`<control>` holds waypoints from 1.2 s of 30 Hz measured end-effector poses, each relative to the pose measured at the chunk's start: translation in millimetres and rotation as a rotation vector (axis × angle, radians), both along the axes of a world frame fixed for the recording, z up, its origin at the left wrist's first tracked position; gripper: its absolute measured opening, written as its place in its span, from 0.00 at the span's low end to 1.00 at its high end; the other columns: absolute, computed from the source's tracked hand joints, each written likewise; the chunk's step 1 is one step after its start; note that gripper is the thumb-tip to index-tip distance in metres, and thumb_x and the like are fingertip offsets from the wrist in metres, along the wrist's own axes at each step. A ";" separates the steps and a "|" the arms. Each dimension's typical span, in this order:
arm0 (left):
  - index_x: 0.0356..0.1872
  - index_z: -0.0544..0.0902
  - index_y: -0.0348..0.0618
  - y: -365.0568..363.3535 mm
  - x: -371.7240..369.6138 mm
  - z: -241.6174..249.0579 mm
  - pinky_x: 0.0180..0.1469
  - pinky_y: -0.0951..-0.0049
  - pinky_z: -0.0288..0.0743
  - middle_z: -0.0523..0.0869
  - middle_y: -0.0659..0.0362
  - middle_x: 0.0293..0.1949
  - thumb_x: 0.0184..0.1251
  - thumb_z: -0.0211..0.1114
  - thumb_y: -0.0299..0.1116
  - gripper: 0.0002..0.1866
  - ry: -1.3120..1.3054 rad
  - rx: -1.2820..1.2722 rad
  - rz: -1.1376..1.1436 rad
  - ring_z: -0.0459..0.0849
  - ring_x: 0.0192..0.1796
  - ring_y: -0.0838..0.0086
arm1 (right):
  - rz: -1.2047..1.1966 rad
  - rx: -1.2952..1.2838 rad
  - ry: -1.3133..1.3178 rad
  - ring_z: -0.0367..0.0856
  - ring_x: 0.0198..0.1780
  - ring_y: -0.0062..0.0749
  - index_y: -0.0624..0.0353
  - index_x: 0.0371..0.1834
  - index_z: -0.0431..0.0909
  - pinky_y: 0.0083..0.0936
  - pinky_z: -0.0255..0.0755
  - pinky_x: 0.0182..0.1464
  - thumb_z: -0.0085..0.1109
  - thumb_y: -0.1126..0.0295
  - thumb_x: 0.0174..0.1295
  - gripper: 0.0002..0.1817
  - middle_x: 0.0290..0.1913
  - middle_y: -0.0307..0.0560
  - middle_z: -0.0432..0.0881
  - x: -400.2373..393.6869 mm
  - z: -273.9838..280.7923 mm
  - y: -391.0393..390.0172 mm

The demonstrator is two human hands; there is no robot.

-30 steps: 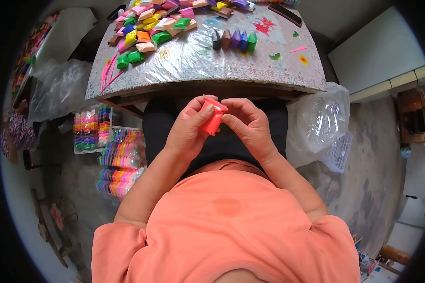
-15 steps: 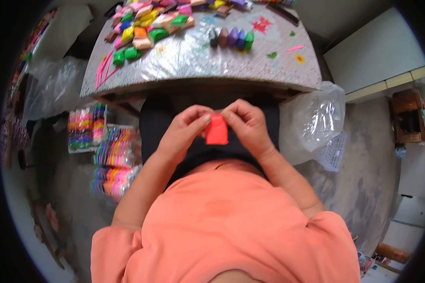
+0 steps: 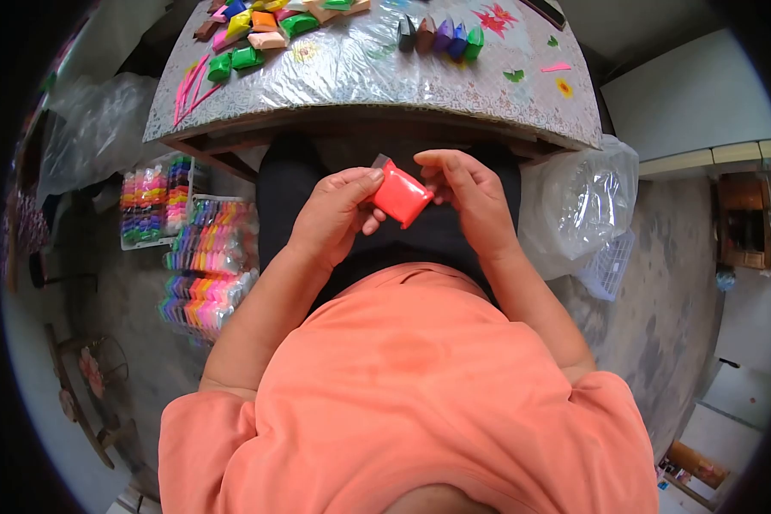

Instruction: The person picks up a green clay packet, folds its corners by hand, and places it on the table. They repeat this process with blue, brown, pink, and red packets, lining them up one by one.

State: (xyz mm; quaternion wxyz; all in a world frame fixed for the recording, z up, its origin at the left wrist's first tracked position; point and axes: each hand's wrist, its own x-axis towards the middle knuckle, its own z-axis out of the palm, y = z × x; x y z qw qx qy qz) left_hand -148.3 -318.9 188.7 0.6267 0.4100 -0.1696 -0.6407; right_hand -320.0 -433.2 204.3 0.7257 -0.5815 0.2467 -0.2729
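Observation:
A red packet of modelling clay in clear wrapping is held above my lap, tilted, with its clear wrapper end toward the upper left. My left hand pinches its left side between thumb and fingers. Beside the packet's right edge, my right hand is loosely curled, index finger stretched out and the lower fingertips close to the wrapper. On the table ahead, a row of dark, purple, blue and green packets stands side by side. A pile of mixed-colour packets lies to its left.
The table has a patterned, plastic-covered top. Pink strips lie at its left edge. Trays of coloured packs sit on the floor at left. A clear plastic bag and a basket are at right.
My right hand has let go of the packet's top corner and moved right. The packet has turned and tilted in my left hand. The view has shifted, showing less of the table.

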 end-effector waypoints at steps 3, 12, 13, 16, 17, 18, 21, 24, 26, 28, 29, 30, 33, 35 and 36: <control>0.41 0.81 0.37 -1.7 -0.8 -2.4 0.26 0.82 0.72 0.83 0.59 0.29 0.73 0.59 0.37 0.12 0.102 -0.004 0.098 0.78 0.25 0.80 | 0.037 -0.056 -0.024 0.78 0.45 0.19 0.61 0.54 0.81 0.19 0.73 0.48 0.60 0.67 0.68 0.15 0.47 0.38 0.77 -6.3 -0.9 5.8; 0.45 0.81 0.37 0.0 -12.6 -7.4 0.28 0.81 0.75 0.85 0.58 0.35 0.72 0.60 0.39 0.13 0.157 -0.025 0.058 0.80 0.26 0.78 | -0.038 -0.200 -0.101 0.77 0.44 0.20 0.61 0.43 0.84 0.19 0.73 0.49 0.66 0.78 0.60 0.08 0.43 0.37 0.76 -1.7 -1.7 14.6; 0.44 0.81 0.38 0.0 -12.8 -7.4 0.28 0.81 0.76 0.85 0.58 0.35 0.72 0.61 0.38 0.13 0.164 -0.027 0.042 0.80 0.27 0.78 | -0.039 -0.203 -0.099 0.76 0.43 0.20 0.62 0.41 0.84 0.19 0.72 0.48 0.66 0.78 0.60 0.07 0.41 0.37 0.76 -2.0 -1.2 14.0; 0.43 0.82 0.39 1.8 -15.4 -8.9 0.31 0.80 0.75 0.84 0.60 0.34 0.71 0.62 0.38 0.12 0.157 -0.009 0.015 0.80 0.30 0.79 | -0.045 -0.204 -0.100 0.75 0.40 0.19 0.62 0.37 0.83 0.18 0.71 0.44 0.66 0.79 0.60 0.04 0.38 0.36 0.76 -4.6 1.2 14.6; 0.42 0.82 0.40 1.6 -16.4 -9.4 0.31 0.80 0.75 0.84 0.60 0.33 0.71 0.63 0.37 0.11 0.135 0.009 0.018 0.79 0.30 0.79 | -0.049 -0.201 -0.107 0.74 0.39 0.18 0.62 0.36 0.83 0.17 0.70 0.43 0.65 0.79 0.60 0.03 0.38 0.36 0.76 -4.9 2.1 14.3; 0.41 0.82 0.40 1.0 -17.0 -9.5 0.32 0.79 0.74 0.84 0.61 0.33 0.70 0.63 0.37 0.10 0.112 0.025 0.021 0.79 0.31 0.80 | -0.054 -0.199 -0.115 0.74 0.39 0.18 0.62 0.35 0.83 0.17 0.70 0.42 0.65 0.79 0.60 0.02 0.37 0.36 0.76 -5.4 2.7 13.6; 0.37 0.82 0.43 3.3 -13.8 -19.9 0.34 0.78 0.70 0.83 0.64 0.32 0.69 0.64 0.35 0.07 0.068 -0.057 -0.032 0.77 0.32 0.81 | -0.034 -0.252 -0.109 0.74 0.38 0.18 0.62 0.34 0.82 0.17 0.69 0.41 0.65 0.78 0.61 0.01 0.38 0.36 0.76 -9.1 3.1 10.2; 0.35 0.82 0.45 1.8 -15.7 -19.0 0.35 0.78 0.67 0.82 0.66 0.32 0.68 0.65 0.34 0.05 0.046 -0.095 0.021 0.75 0.32 0.82 | -0.055 -0.036 -0.200 0.73 0.38 0.17 0.63 0.38 0.84 0.16 0.68 0.40 0.64 0.77 0.62 0.03 0.39 0.36 0.76 -11.4 -2.8 7.0; 0.35 0.82 0.45 0.7 -13.5 -20.5 0.35 0.78 0.68 0.82 0.67 0.32 0.68 0.65 0.33 0.05 0.065 -0.090 0.049 0.75 0.32 0.82 | -0.099 -0.018 -0.198 0.73 0.39 0.17 0.62 0.41 0.84 0.16 0.68 0.41 0.64 0.77 0.62 0.06 0.39 0.36 0.76 -12.6 1.2 4.6; 0.35 0.82 0.45 0.3 -12.4 -21.0 0.36 0.78 0.68 0.81 0.67 0.32 0.68 0.66 0.33 0.05 0.075 -0.094 0.057 0.75 0.33 0.82 | -0.107 -0.056 -0.180 0.73 0.39 0.18 0.62 0.44 0.85 0.16 0.69 0.41 0.64 0.77 0.62 0.08 0.39 0.36 0.76 -12.3 4.8 4.3; 0.35 0.82 0.45 0.1 -12.4 -20.5 0.36 0.78 0.68 0.81 0.67 0.32 0.68 0.66 0.33 0.05 0.076 -0.102 0.051 0.75 0.33 0.82 | -0.094 -0.102 -0.162 0.74 0.39 0.18 0.61 0.45 0.85 0.16 0.69 0.42 0.64 0.77 0.62 0.09 0.39 0.36 0.76 -11.9 6.2 4.6; 0.35 0.82 0.45 0.0 -12.5 -20.1 0.36 0.78 0.68 0.81 0.67 0.32 0.68 0.66 0.33 0.05 0.078 -0.109 0.044 0.75 0.33 0.82 | -0.081 -0.149 -0.143 0.74 0.39 0.18 0.61 0.46 0.85 0.16 0.69 0.42 0.64 0.78 0.62 0.10 0.39 0.36 0.76 -11.8 6.6 4.9; 0.35 0.82 0.45 -1.7 -15.7 -18.4 0.36 0.78 0.68 0.81 0.67 0.32 0.68 0.66 0.33 0.04 0.060 -0.086 0.038 0.75 0.33 0.82 | -0.039 -0.265 -0.123 0.74 0.39 0.18 0.62 0.43 0.85 0.17 0.69 0.43 0.64 0.79 0.61 0.08 0.38 0.37 0.77 -12.2 -1.9 3.6; 0.36 0.82 0.45 -2.6 -15.7 -21.1 0.36 0.78 0.68 0.81 0.67 0.32 0.67 0.66 0.33 0.05 0.072 -0.089 0.013 0.75 0.33 0.82 | -0.043 -0.281 -0.137 0.74 0.39 0.18 0.62 0.40 0.85 0.17 0.69 0.43 0.64 0.79 0.60 0.06 0.38 0.37 0.77 -11.7 -1.2 2.6; 0.36 0.82 0.45 -2.9 -15.6 -22.0 0.36 0.78 0.68 0.81 0.67 0.31 0.67 0.67 0.33 0.05 0.078 -0.091 0.000 0.75 0.33 0.82 | -0.045 -0.289 -0.144 0.74 0.39 0.18 0.63 0.39 0.85 0.17 0.69 0.43 0.64 0.79 0.60 0.05 0.37 0.37 0.77 -11.3 -0.4 2.4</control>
